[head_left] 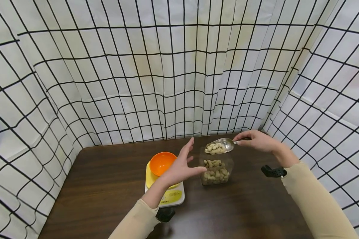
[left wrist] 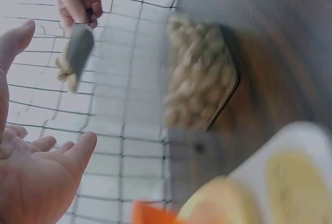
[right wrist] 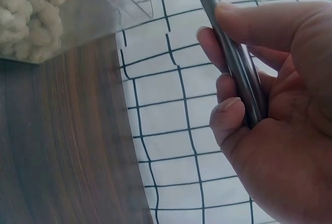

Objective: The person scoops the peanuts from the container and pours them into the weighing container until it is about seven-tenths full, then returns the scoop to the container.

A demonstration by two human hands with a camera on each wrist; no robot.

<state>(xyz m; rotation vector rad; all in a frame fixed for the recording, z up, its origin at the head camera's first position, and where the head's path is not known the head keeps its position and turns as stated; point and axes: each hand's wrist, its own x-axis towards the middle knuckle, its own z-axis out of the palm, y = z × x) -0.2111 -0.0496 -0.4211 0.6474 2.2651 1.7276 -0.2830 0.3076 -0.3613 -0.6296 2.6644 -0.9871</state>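
Observation:
My right hand (head_left: 258,141) grips the handle of a metal scoop (head_left: 228,144). Peanuts in their shells (head_left: 214,148) lie in the scoop, which is held above a clear plastic container (head_left: 202,156). In the right wrist view the fingers and thumb wrap round the scoop handle (right wrist: 236,63). More peanuts (left wrist: 194,73) partly fill the container in the left wrist view. My left hand (head_left: 180,168) is spread beside the container, thumb apart from the fingers, holding nothing. It partly covers an orange bowl (head_left: 158,162) standing on a yellow and white kitchen scale (head_left: 180,198).
A dark brown wooden table (head_left: 107,186) carries these things. White curtains with a black grid pattern (head_left: 173,79) enclose its back and sides. The scale stands left of the container, with a gap of table between them. Its display is largely hidden by my left forearm.

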